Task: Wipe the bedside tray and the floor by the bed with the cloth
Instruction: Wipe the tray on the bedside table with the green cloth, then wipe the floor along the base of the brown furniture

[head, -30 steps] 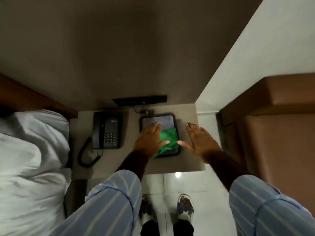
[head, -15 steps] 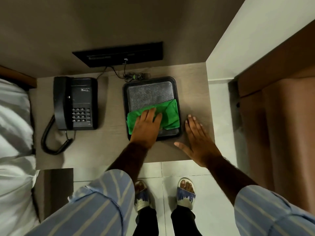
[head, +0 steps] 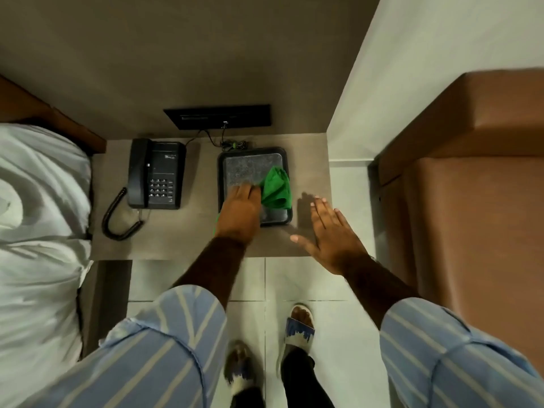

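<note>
A black tray (head: 221,172) with a grey liner lies on the bedside table (head: 188,234), right of centre. A green cloth (head: 276,187) is bunched along the tray's right side. My left hand (head: 240,214) lies palm down over the tray's near left part, its fingers touching the cloth's left edge; a green scrap shows under the wrist. My right hand (head: 331,235) hovers flat with fingers apart over the table's right front corner, beside the tray and off it, casting a shadow.
A black corded telephone (head: 156,175) sits left of the tray. A dark wall panel (head: 217,116) with cables is behind. The bed with white linen (head: 38,231) is at left, a brown padded unit (head: 471,187) at right. Pale floor tiles (head: 294,278) and my sandalled feet lie below.
The cloth has gone from spread across the tray's middle to bunched at its right side. My left hand slid to the tray's left. My right hand lifted off the table.
</note>
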`<state>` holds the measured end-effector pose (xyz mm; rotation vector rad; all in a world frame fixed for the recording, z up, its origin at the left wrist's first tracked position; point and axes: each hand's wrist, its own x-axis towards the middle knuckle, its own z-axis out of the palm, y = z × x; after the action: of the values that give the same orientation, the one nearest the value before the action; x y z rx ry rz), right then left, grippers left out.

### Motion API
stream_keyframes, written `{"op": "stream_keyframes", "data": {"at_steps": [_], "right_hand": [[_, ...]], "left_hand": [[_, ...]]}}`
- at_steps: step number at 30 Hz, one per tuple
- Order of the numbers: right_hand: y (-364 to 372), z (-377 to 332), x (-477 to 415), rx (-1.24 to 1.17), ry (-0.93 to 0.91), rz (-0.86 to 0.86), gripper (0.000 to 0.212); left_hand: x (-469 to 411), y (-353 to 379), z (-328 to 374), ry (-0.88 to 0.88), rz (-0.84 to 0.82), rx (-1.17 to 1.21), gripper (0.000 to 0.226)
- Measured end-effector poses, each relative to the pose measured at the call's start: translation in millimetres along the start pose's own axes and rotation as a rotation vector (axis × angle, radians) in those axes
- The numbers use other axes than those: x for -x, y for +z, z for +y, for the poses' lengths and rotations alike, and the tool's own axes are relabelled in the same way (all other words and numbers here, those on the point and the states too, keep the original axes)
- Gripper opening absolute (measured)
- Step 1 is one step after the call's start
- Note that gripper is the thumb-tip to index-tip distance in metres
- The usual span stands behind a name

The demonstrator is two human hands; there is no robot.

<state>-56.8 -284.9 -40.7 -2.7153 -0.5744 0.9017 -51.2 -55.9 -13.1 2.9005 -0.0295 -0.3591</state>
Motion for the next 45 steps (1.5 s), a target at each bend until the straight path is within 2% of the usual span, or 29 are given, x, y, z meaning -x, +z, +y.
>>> {"op": "stream_keyframes", "data": {"at_steps": [5,8,10,19,22,27,30,32,38,42,45], "right_hand": [[-19.0,-15.1,69.1,-0.045,0.029,0.049,0.137],[-10.7,-15.0,117.1,-0.109,0.123,0.115,0.141],[0.0,-17.6,148.1,-0.072,0.119,0.129,0.140],[68.6,0.1,280.0,0.036,0.125,0.110,0.133],[94.6,28.9,311.9,0.059,0.160,0.096,0.128],[142.6,90.1,348.2,0.031,0.231,0.078,0.097],[183.7,140.5,360.8,0.048,0.272,0.082,0.099],[216.6,180.2,366.6,0.095,0.289,0.133,0.105],[297.8,271.8,375.0,0.316,0.361,0.320,0.098],[323.9,289.5,368.8,0.339,0.317,0.512,0.094],[331.9,295.0,365.7,0.330,0.304,0.581,0.093]], "left_hand": [[66.8,-35.6,31.9,-0.067,0.025,0.069,0.041],[112.0,-47.2,48.8,-0.079,0.030,0.111,0.043],[138.4,-48.9,59.3,-0.089,0.054,0.143,0.042],[248.9,3.5,115.0,-0.108,0.066,0.270,0.036],[271.3,35.9,140.5,-0.145,0.048,0.343,0.034],[295.0,111.7,185.9,-0.215,0.001,0.463,0.025],[302.2,173.6,214.8,-0.259,-0.041,0.547,0.021],[306.3,218.3,236.7,-0.289,-0.052,0.626,0.023],[328.4,341.2,293.1,-0.361,-0.155,0.785,0.025],[332.8,414.6,317.7,-0.448,-0.227,0.862,0.021],[315.7,456.7,335.4,-0.529,-0.266,0.933,0.022]]}}
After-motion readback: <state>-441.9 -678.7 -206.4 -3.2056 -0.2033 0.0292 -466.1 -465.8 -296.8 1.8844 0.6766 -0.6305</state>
